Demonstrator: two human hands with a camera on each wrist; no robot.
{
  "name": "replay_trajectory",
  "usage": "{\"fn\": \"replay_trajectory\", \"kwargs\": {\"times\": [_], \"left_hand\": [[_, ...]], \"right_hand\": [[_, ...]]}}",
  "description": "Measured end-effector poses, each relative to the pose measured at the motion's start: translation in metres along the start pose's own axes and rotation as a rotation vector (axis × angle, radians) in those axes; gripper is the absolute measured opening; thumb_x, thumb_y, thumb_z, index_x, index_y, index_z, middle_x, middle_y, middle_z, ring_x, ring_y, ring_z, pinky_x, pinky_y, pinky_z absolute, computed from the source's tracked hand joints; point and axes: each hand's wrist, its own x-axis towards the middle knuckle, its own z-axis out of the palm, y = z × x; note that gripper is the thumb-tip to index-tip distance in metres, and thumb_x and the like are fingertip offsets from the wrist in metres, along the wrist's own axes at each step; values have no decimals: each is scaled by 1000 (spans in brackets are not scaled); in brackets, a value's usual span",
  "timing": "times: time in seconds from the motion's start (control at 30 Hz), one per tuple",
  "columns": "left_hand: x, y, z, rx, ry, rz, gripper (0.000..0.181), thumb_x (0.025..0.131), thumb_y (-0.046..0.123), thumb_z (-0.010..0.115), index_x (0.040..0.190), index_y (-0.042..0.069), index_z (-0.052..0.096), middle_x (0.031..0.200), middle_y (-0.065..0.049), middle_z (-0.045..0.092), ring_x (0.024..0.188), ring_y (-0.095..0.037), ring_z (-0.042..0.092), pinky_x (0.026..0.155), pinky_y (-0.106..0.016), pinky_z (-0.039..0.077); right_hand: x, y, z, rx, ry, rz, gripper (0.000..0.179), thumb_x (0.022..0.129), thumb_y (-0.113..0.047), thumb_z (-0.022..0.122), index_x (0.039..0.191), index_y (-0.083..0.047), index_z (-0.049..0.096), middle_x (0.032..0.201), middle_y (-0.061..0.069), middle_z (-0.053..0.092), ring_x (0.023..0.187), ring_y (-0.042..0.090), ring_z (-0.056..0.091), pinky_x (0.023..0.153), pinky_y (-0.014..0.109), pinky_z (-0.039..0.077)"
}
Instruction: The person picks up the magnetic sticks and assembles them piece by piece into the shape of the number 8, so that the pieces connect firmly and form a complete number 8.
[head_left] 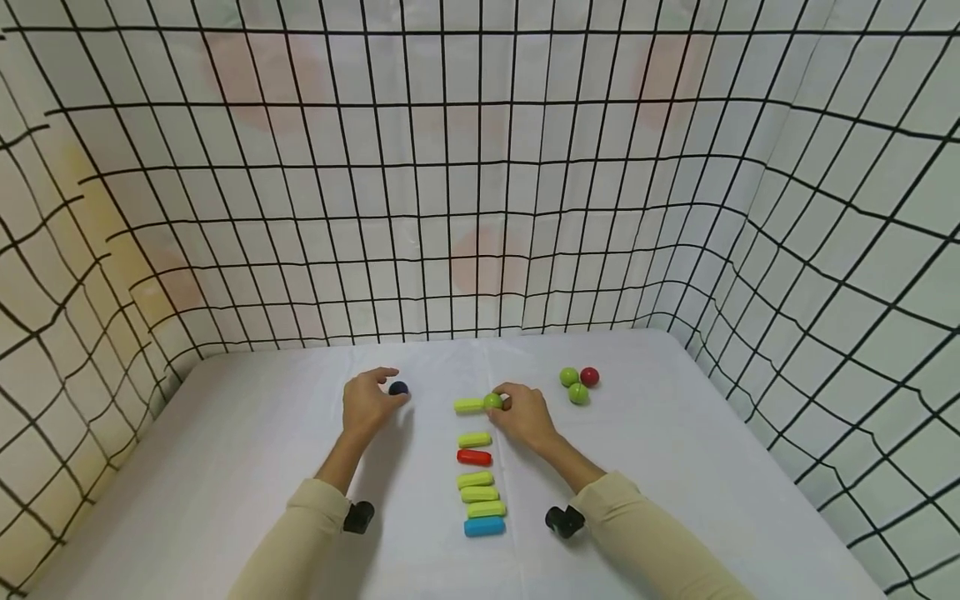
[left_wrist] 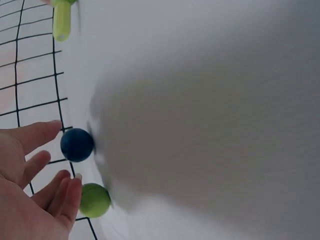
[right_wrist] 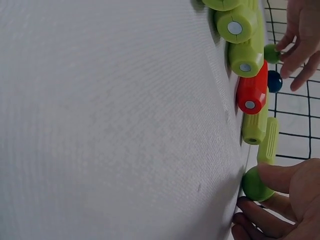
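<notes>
Green ball [head_left: 492,401], round, smooth and bright, sits over the white table [head_left: 420,533], at the right end of a yellow-green rod [head_left: 468,406]. The two look to be touching end to end, with the rod pointing away to the left, at the far end of a column of other rods. From my right wrist the ball shows a darker green, and the rod has lengthwise grooves in its side.

My right hand [head_left: 527,414] is grasping that ball: I pinch it, thumb on one side and fingers on the other, so part of its surface is covered. The hand is only as far apart as the ball is wide.

My left hand [head_left: 369,404] is released, thumb and fingers well parted around a dark blue ball [left_wrist: 77,145]. I cannot tell whether my skin touches it. Just beside those fingertips, in the left wrist view, lies a second green ball [left_wrist: 95,200].

Nearer to me the column runs on: a short yellow-green rod [head_left: 474,439], a red rod [head_left: 474,457], three more yellow-green rods [head_left: 479,494] close together, and a blue rod [head_left: 484,527] nearest of all. Several show a pale round disc [right_wrist: 234,28] in the end. Off to the right of my right hand, two green balls [head_left: 578,393] and a red ball [head_left: 589,377] are bunched together. Black netting [head_left: 450,162] rises behind the table.
</notes>
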Motion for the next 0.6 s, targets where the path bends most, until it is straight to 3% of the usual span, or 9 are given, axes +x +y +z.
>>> {"fn": "replay_trajectory", "kwargs": {"times": [0.27,0.43,0.6], "left_hand": [[-2,-6,8,21,27,-18,46,77,13,77,122,8,74,120,-22,72,115,-43,62,92,-54,49],[-2,-3,13,64,5,-33,45,78,12,75,123,9,74,118,-21,72,109,-40,64,85,-51,53],[-1,-1,16,87,-7,-46,38,81,11,76,118,8,76,117,-23,72,110,-42,65,88,-53,54]], "right_hand": [[-1,-4,1,-6,-4,23,29,88,-16,78,115,-6,73,88,8,74,75,15,63,67,30,53],[-1,-3,-1,-8,6,33,29,87,-16,79,114,-6,73,88,8,74,77,16,64,69,32,54],[-1,-2,0,-11,0,27,29,88,-16,79,115,-5,73,88,8,74,77,16,63,69,31,53]]}}
